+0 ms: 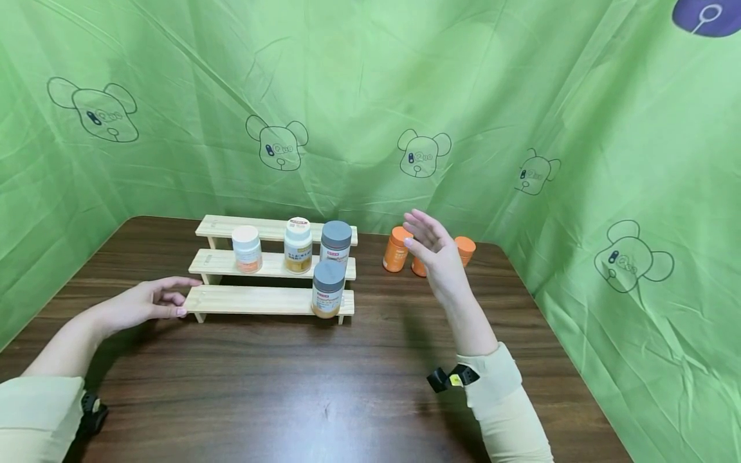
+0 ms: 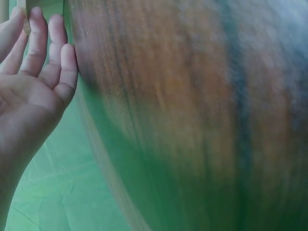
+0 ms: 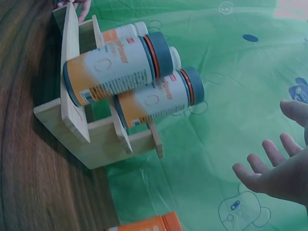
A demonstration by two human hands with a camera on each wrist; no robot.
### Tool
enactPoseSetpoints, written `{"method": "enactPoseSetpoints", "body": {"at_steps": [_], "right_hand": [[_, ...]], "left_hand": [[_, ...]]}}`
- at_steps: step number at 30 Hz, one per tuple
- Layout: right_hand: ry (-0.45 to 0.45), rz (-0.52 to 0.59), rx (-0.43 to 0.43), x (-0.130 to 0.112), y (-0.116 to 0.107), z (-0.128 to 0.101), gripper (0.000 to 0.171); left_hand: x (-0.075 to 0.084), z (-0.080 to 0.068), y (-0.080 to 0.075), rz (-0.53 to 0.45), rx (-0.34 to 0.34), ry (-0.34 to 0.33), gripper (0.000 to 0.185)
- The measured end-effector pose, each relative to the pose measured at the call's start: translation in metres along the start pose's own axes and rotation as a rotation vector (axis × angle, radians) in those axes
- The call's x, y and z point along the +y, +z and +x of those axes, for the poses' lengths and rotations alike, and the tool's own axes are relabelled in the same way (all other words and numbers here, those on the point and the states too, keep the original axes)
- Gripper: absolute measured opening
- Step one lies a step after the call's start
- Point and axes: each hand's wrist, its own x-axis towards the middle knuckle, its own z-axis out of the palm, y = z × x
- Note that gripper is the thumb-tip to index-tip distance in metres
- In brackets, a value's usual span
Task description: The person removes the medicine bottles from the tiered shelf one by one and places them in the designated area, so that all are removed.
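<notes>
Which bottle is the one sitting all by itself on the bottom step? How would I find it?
Look at the wooden step shelf on the dark table. On its lowest, front step, at the right end, stands one grey-lidded bottle with an orange and white label. The other three bottles stand higher up; this one alone is on the bottom step.

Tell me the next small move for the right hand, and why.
Probably lower the right hand onto the nearest orange bottle. The hand hovers open just above the orange bottles, holding nothing, while the left hand rests against the end of the wooden rack, whose lowest step has free space.
</notes>
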Motion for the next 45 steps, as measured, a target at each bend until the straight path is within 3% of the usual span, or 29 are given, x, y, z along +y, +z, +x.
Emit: {"method": "enactPoseSetpoints", "body": {"at_steps": [12,20,27,37,45], "right_hand": [[-0.005,-0.006,-0.042,0.018,0.026,0.003,0.051],[0.018,-0.112,-0.075,0.025,0.042,0.007,0.054],[0.061,-0.156,-0.118,0.017,0.058,0.008,0.055],[0.071,-0.222,-0.149,0.042,0.061,0.030,0.056],[0.083,-0.222,-0.160,0.052,0.069,0.039,0.056]], "left_hand": [[0.003,0.000,0.000,-0.007,0.003,-0.038,0.061],[0.002,0.000,0.001,-0.012,0.007,-0.015,0.059],[0.003,0.000,0.001,-0.013,0.002,-0.011,0.059],[0.001,-0.001,0.001,-0.026,-0.022,0.002,0.059],[0.002,-0.001,0.001,-0.012,-0.002,-0.016,0.061]]}}
